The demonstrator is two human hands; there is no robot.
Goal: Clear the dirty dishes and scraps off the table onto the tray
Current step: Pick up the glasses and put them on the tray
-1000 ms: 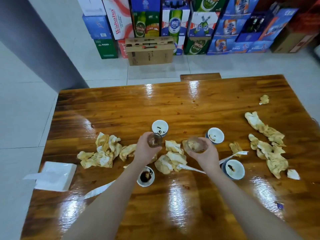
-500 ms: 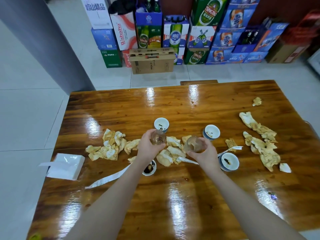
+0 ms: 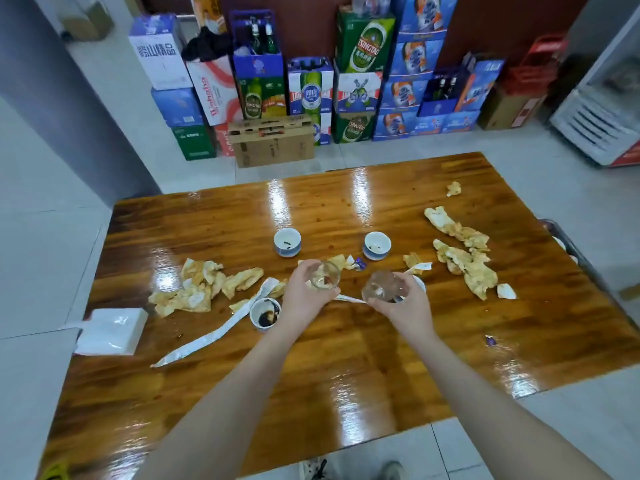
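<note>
— On the left edge of the wooden table (image 3: 346, 375), what lies there?
— A white tissue pack (image 3: 107, 330), hanging partly over the side. Further in sits a heap of crumpled napkins (image 3: 194, 289), stained yellow. A long paper strip (image 3: 214, 336) runs slantwise up to a sauce cup (image 3: 265, 313) smeared dark inside.

— And the hands?
— The left hand (image 3: 304, 299) has its fingers curled round a clear glass (image 3: 325, 275), held just right of the sauce cup. The right hand (image 3: 405, 306) grips a second clear glass (image 3: 382, 287), near the first but apart from it.

— Anything beyond them?
— Two blue-and-white cups with dregs. The first teacup (image 3: 286, 241) stands past the left hand, the second teacup (image 3: 376, 244) past the right. A third cup (image 3: 420, 285) shows only a white rim behind the right hand.

— Further right?
— A trail of soiled napkins (image 3: 464, 258), a lone crumpled napkin (image 3: 453, 188) near the far edge and a white scrap (image 3: 506, 291). A small purple wrapper (image 3: 490, 340) lies by itself on the near side.

— Where is the tray?
— A dark rim (image 3: 557, 237) shows just past the table's right edge. It may be the tray, but I cannot tell.

— And the background?
— Stacked beer cartons (image 3: 363, 46) stand on the floor beyond the table.
</note>
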